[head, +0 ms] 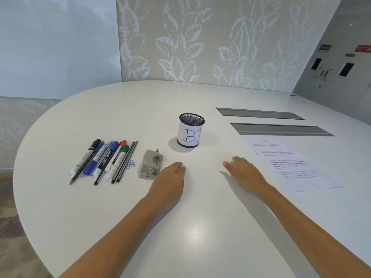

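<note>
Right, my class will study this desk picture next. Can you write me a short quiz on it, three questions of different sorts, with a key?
1. Fill in: the first letter written on the pen cup is ___.
2. True or false: the left hand grips a marker.
3. Which lies nearest the left hand? A, the hole punch; B, the pen cup; C, the printed sheet.
Key: 1, B; 2, false; 3, A.

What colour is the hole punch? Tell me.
Grey-beige hole punch, clearest in the head view.
</note>
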Motion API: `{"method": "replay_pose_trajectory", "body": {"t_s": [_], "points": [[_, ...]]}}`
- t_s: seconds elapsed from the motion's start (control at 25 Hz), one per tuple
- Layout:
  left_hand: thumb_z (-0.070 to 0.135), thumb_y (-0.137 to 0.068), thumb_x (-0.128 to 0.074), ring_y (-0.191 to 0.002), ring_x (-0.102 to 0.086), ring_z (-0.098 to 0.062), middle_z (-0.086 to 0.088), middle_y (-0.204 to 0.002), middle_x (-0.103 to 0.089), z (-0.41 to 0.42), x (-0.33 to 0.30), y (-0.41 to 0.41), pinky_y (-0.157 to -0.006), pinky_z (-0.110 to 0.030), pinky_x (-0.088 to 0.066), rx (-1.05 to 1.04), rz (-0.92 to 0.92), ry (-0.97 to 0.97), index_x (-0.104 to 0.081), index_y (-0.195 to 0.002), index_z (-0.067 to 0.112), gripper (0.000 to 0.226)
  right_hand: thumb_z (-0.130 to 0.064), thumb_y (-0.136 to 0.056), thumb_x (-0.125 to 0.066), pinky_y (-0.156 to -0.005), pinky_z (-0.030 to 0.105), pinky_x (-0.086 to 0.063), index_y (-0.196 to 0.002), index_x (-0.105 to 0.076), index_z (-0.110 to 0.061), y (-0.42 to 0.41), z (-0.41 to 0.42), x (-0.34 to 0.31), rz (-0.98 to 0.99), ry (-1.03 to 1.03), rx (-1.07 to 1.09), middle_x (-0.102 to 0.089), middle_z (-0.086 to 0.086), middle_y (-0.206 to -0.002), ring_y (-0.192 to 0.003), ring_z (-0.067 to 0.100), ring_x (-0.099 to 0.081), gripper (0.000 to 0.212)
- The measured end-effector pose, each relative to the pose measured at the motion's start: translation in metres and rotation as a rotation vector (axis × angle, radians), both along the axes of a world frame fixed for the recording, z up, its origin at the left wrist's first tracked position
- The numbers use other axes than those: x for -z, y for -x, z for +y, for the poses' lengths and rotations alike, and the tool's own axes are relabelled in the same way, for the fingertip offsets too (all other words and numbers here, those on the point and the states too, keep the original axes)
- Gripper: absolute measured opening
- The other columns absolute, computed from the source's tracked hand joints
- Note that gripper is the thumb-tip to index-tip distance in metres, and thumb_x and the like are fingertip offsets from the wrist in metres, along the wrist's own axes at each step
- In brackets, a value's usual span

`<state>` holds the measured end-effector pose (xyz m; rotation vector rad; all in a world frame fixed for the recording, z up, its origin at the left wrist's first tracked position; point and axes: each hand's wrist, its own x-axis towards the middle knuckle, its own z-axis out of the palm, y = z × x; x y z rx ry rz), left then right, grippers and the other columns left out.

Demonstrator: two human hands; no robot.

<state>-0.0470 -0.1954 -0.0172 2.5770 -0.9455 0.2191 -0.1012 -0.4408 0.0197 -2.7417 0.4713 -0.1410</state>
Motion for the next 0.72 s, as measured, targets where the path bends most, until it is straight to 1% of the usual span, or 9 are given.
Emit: {"method": "replay_pose_trajectory", "body": {"t_s": [0.08,0.12,0.2,0.32,0.4,0.52,0.56,0.64,0.72], "points": [[0.009,-0.096,-0.036,-0.117,-0.052,-0.030,-0.010,-0.143,-0.045,0.000,0.000,0.000,-0.093,-0.036,-0.043,-0.006,-0.007,-0.005,-0.048,-0.130,0.001,0.037,-0.061,-0.095,-0.022,-0.116,0.047,-0.015,-0.145,-0.030,0.000,0.011,0.004,0.013,0.138,0.122,0.042,-0.024,0.016,-0.157,-0.146,0.028,-0.020,0.078],[0.009,-0.096,-0.036,-0.116,-0.052,-0.031,-0.010,-0.142,-0.045,0.000,0.000,0.000,-0.092,-0.036,-0.043,-0.005,-0.010,-0.006,-0.048,-0.129,0.001,0.036,-0.060,-0.096,-0.021,-0.119,0.046,-0.007,-0.150,-0.017,-0.001,0.015,0.007,0.015,0.167,0.133,0.046,-0.010,0.015,-0.162,-0.149,0.027,-0.008,0.080],[0.008,-0.096,-0.037,-0.114,-0.053,-0.032,-0.011,-0.141,-0.047,0.001,0.000,0.001,-0.091,-0.037,-0.044,-0.001,-0.010,0.001,-0.050,-0.127,0.000,0.035,-0.060,-0.096,-0.020,-0.120,0.044,0.000,-0.152,-0.006,-0.004,0.020,0.017,0.015,0.181,0.126,-0.044,0.001,0.012,-0.163,-0.150,0.025,0.002,0.081],[0.006,-0.095,-0.037,-0.112,-0.054,-0.032,-0.013,-0.136,-0.050,0.001,-0.001,0.002,-0.090,-0.039,-0.045,0.006,-0.011,0.016,-0.052,-0.122,-0.002,0.032,-0.058,-0.097,-0.020,-0.121,0.042,0.002,-0.154,-0.006,-0.012,0.026,0.041,0.016,0.171,0.164,-0.271,0.005,0.005,-0.164,-0.150,0.020,0.005,0.074],[0.006,-0.095,-0.037,-0.113,-0.054,-0.033,-0.013,-0.136,-0.050,0.001,-0.002,0.002,-0.090,-0.040,-0.045,0.006,-0.010,0.022,-0.052,-0.121,-0.002,0.032,-0.060,-0.096,-0.019,-0.120,0.041,0.002,-0.154,-0.006,-0.021,0.030,0.055,0.018,0.156,0.183,-0.386,0.005,-0.001,-0.164,-0.150,0.018,0.006,0.070],[0.006,-0.095,-0.037,-0.121,-0.050,-0.031,-0.012,-0.142,-0.045,0.002,-0.002,0.003,-0.096,-0.038,-0.042,0.015,-0.008,0.003,-0.048,-0.130,-0.001,0.037,-0.064,-0.093,-0.012,-0.119,0.038,0.005,-0.151,-0.006,-0.042,0.038,0.069,0.019,0.141,0.217,-0.532,0.007,-0.010,-0.163,-0.149,0.011,0.009,0.062],[0.006,-0.095,-0.037,-0.123,-0.049,-0.030,-0.012,-0.143,-0.044,0.001,-0.002,0.003,-0.098,-0.037,-0.041,0.014,-0.008,-0.001,-0.047,-0.132,-0.001,0.039,-0.065,-0.092,-0.010,-0.119,0.037,0.005,-0.149,-0.006,-0.046,0.042,0.071,0.019,0.137,0.220,-0.566,0.007,-0.012,-0.163,-0.148,0.009,0.009,0.061],[0.006,-0.095,-0.036,-0.124,-0.048,-0.030,-0.013,-0.144,-0.044,0.000,-0.002,0.004,-0.099,-0.037,-0.041,0.004,-0.017,-0.008,-0.045,-0.134,0.000,0.040,-0.065,-0.093,-0.012,-0.118,0.034,0.006,-0.150,-0.008,-0.045,0.050,0.072,0.020,0.125,0.200,-0.583,0.005,-0.014,-0.162,-0.148,0.006,0.009,0.060],[0.004,-0.095,-0.035,-0.124,-0.048,-0.029,-0.012,-0.146,-0.042,-0.001,-0.002,0.005,-0.100,-0.036,-0.039,0.003,-0.015,-0.010,-0.045,-0.134,0.001,0.041,-0.061,-0.096,-0.015,-0.118,0.031,0.005,-0.152,-0.009,-0.035,0.059,0.069,0.022,0.118,0.201,-0.537,0.005,-0.014,-0.162,-0.148,0.007,0.007,0.063]]}}
